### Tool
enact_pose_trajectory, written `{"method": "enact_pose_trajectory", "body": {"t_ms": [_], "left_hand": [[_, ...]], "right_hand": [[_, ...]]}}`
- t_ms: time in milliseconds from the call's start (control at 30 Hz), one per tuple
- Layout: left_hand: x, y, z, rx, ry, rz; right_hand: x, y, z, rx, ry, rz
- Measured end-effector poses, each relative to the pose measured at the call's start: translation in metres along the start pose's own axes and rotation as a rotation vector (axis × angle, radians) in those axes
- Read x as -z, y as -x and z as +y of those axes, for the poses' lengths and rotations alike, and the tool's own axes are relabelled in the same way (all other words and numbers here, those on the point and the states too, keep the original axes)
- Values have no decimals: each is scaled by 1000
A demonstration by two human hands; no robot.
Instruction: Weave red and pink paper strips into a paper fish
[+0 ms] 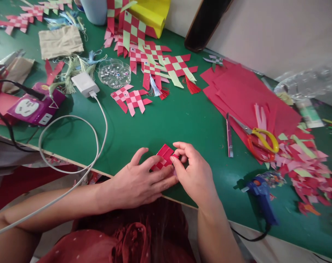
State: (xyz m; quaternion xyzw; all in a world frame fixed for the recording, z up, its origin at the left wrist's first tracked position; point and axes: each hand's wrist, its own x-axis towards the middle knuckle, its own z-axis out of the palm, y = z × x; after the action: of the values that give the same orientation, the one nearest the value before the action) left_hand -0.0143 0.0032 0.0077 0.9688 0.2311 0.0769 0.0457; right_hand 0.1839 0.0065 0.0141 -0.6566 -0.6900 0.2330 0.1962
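Little red woven paper piece (165,150) is right at the near edge of the green table (182,122), with both hands on it, so I'm calling that the middle of the clock. Right hand (196,166) has its 3 o'clock side pinched between thumb and forefinger. Left hand (142,179) comes in from 8 o'clock with its fingers laid over the piece and the thumb lifted off; the fingers hide a lot, so I honestly can't tell if it's gripping or just pressing down.

Straight out at 12 o'clock there's a heap of checkered paper fish (152,54), some with tassels. Two pink-and-red fish (131,98) overlap at 11 o'clock, and the clear tray of googly eyes (114,74) sits just beyond them. White charger (85,84) is between 10 and 11. Over at 2 o'clock you've got the stack of red paper (245,91), scissors (261,140) with yellow and orange handles are at 3, and a blue glue gun (264,202) lies around 4.
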Motion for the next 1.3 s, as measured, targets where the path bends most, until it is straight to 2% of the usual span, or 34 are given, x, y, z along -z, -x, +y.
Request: {"method": "enact_pose_trajectory", "body": {"t_ms": [967,1133,1300], "left_hand": [[-3,8,-2,-20,-30,-28],[-4,8,-2,-19,-35,-14],[-5,9,-1,-9,-48,-15]], "right_hand": [[-5,-1,3,54,94,74],[-1,2,9,132,45,151],[0,5,12,220,154,117]]}}
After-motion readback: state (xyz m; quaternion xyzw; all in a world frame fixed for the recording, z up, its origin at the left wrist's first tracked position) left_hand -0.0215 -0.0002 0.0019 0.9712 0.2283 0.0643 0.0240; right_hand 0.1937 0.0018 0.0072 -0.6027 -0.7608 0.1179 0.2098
